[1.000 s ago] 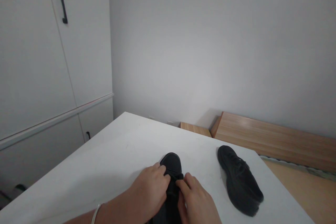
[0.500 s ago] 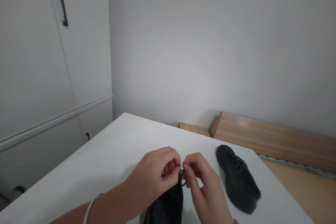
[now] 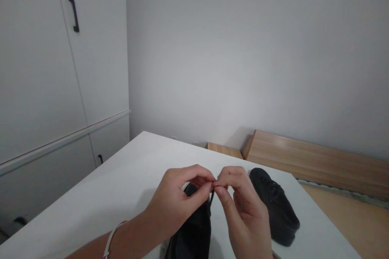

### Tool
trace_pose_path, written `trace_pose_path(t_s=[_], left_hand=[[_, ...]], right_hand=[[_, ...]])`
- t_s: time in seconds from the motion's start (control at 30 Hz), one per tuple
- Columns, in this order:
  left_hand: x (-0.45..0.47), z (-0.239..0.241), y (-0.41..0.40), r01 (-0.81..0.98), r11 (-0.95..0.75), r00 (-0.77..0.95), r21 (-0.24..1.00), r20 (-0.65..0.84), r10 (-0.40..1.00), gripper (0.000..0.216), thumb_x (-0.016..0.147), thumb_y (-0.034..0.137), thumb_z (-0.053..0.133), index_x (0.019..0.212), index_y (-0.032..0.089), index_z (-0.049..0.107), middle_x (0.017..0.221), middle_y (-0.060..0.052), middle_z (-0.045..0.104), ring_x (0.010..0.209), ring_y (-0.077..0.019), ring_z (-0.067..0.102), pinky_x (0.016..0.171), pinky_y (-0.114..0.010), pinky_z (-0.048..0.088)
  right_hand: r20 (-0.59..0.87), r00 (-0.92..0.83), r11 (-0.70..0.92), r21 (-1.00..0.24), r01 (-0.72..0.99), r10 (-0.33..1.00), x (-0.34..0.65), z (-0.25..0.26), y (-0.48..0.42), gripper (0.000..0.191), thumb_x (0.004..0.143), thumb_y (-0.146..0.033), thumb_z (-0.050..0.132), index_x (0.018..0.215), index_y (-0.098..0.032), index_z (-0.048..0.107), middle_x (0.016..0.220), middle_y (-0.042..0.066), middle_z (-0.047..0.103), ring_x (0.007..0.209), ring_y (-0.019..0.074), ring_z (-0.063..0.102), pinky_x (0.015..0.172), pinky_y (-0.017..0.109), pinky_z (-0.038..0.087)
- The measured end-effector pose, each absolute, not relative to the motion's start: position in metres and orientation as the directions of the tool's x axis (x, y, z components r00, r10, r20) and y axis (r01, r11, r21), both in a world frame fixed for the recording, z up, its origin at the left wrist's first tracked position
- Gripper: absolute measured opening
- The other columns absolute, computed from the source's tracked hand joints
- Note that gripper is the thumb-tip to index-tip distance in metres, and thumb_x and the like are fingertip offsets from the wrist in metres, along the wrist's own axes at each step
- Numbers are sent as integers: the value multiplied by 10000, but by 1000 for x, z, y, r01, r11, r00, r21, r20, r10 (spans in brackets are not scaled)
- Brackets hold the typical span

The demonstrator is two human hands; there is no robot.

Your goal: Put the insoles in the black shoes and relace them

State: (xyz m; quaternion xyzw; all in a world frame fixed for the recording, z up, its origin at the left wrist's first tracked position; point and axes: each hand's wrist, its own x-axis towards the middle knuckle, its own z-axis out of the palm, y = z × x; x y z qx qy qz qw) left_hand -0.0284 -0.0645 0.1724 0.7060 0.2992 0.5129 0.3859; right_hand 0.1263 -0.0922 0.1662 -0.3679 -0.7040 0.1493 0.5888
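Note:
A black shoe (image 3: pixel 194 232) stands on the white table (image 3: pixel 121 186) at the bottom middle, partly covered by my left hand. Its black shoelace (image 3: pixel 212 197) rises from the shoe's right side to my fingertips. My left hand (image 3: pixel 182 198) pinches at the lace with thumb and forefinger, a band round its wrist. Against it, fingertips touching, my right hand (image 3: pixel 243 206) is closed in a pinch on the same lace. The lace end between the fingers is hidden. Beside my right hand lies the other black shoe (image 3: pixel 275 206), laced, partly behind the hand.
Behind the table's far edge are a wooden board (image 3: pixel 304 153) and a smaller wooden piece (image 3: pixel 225 149) against the grey wall (image 3: pixel 227 48). A white cabinet (image 3: pixel 97 48) with dark handles stands on the left. A tan surface (image 3: pixel 349 210) lies off the table's right edge.
Both hands have risen slightly and come together at the fingertips. The lace, earlier a small loop by my right fingers, now runs straighter up to the pinch.

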Motion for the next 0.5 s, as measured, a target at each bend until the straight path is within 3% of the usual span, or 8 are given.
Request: trace_pose_path(t_s=[0.1,0.2,0.37,0.5], left_hand=[[-29,170,-64,-149,-315,381,937,349,856,119,863,278,641,880,169,686,777,-30,710,742,-160,668,708,-251,537],[-30,167,-64,-238,-201,450,950,292,844,114,822,245,695,902,167,673,841,-36,708,821,-169,669,785,-275,538],[-32,166,-63,-181,-264,378,947,315,871,42,794,198,723,826,183,701,820,-9,700,811,-153,641,787,-253,512],[-33,167,-64,-144,-320,345,936,351,871,39,819,207,699,834,186,729,821,-18,700,817,-163,642,786,-257,500]], right_hand=[[696,-15,666,-680,307,717,127,163,-90,117,946,-188,583,886,-255,658,884,8,585,827,152,573,703,255,479],[676,19,655,-721,225,737,125,160,-88,98,926,-202,615,872,-260,672,847,0,616,788,148,605,689,249,507],[630,68,619,-774,137,773,124,154,-86,94,893,-207,663,918,-277,719,851,-4,696,801,142,664,697,217,553],[539,-6,536,-837,106,842,128,149,-84,115,889,-222,674,962,-285,737,863,-9,711,814,125,676,725,181,554]])
